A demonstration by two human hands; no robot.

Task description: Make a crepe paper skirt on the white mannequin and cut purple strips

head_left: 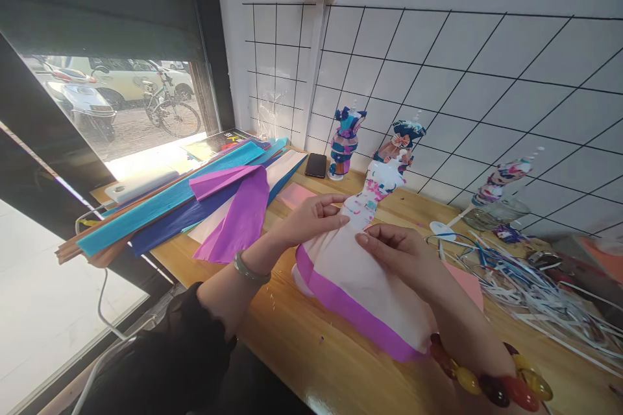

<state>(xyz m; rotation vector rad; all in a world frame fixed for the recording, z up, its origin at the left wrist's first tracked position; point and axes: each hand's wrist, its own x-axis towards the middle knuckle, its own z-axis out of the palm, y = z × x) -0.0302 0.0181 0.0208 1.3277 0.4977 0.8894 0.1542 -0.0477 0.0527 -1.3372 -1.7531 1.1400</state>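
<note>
A small white dress-form mannequin [384,176], flecked with pink and teal paper bits, leans away from me over the table. From its waist spreads a pale crepe-paper skirt [360,275] with a purple hem band. My left hand [318,215] pinches the skirt's upper edge on the left side of the waist. On the other side, my right hand [396,248] is closed, thumb against fingers, on the same paper near the waist. The mannequin's base is hidden under the skirt.
Strips of turquoise crepe paper [175,198] and a folded purple sheet [243,211] lie at the left. Behind stand two dressed mannequins [346,142] and a phone [316,165]. At right a third mannequin [506,178] tilts beside tangled ribbons [525,298].
</note>
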